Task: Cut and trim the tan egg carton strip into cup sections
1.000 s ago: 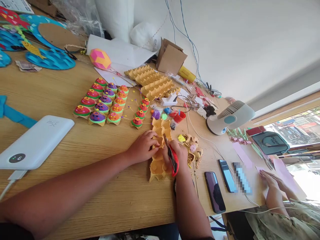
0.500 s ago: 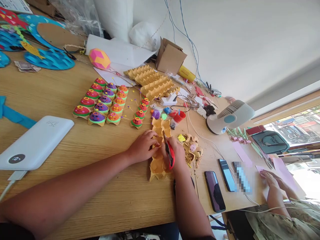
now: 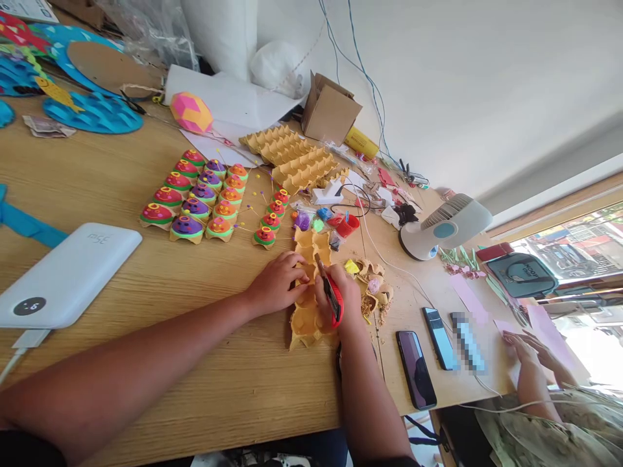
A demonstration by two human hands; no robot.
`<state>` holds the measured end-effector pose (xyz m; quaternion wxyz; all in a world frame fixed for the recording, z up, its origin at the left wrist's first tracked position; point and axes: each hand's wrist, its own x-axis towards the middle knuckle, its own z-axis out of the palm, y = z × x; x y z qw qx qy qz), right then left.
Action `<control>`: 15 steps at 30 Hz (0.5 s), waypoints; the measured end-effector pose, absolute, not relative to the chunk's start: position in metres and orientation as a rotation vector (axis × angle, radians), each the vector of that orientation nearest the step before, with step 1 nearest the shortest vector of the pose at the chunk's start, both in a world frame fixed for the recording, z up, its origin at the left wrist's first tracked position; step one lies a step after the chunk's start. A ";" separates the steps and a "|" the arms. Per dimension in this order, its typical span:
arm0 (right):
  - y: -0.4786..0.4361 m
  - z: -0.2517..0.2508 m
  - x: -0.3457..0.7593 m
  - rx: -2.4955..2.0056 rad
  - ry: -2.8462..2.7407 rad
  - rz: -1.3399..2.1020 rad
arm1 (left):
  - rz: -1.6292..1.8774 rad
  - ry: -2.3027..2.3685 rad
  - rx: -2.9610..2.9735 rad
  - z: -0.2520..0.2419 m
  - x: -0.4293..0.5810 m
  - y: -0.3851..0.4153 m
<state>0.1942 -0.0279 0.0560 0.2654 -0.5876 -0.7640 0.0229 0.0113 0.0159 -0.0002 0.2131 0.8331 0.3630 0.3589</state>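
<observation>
A strip of yellow egg carton point(image 3: 305, 324) lies on the wooden table in front of me, its cups facing up. My left hand point(image 3: 280, 283) is at its left side, fingers curled over the edge and thumb pressed on it. My right hand point(image 3: 348, 295) is closed around a red utility knife point(image 3: 334, 299), its blade tip over the carton's middle. My right fingers partly hide the carton where the blade meets it. Painted egg-carton rows point(image 3: 195, 206) in red, purple and orange stand to the left, beyond my left hand. A shorter red-and-green row point(image 3: 270, 220) is closer to the carton.
Uncut egg trays point(image 3: 304, 165) lie farther back. Carton scraps point(image 3: 377, 292) and crumbs are right of my right hand. Several phones point(image 3: 416, 370), a white fan point(image 3: 445, 227) and a power bank point(image 3: 73, 275) lie around. At right, another person's hands point(image 3: 528, 353) rest on pink paper.
The view has shifted very slightly. Both my hands, the utility knife and the egg carton stay in nearly the same place relative to each other.
</observation>
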 end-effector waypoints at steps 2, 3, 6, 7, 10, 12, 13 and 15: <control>-0.030 0.058 0.194 -1.557 -2.075 0.037 | 1.005 1.001 2.312 -0.001 0.012 0.016; -0.031 0.059 0.194 -1.544 -2.080 0.026 | 1.011 1.000 2.311 -0.002 0.012 0.016; -0.031 0.058 0.193 -1.565 -2.092 0.020 | 1.017 1.002 2.314 -0.002 0.012 0.016; -0.030 0.057 0.193 -1.588 -2.094 0.027 | 1.013 1.003 2.318 -0.002 0.012 0.016; -0.026 0.054 0.192 -1.634 -2.090 0.069 | 1.005 1.007 2.328 -0.001 0.011 0.016; -0.026 0.054 0.192 -1.622 -2.074 0.071 | 1.006 1.004 2.328 -0.001 0.011 0.016; -0.027 0.054 0.192 -1.610 -2.068 0.064 | 1.013 1.003 2.324 -0.001 0.011 0.016; -0.030 0.057 0.192 -1.586 -2.063 0.041 | 1.029 0.998 2.313 -0.002 0.011 0.016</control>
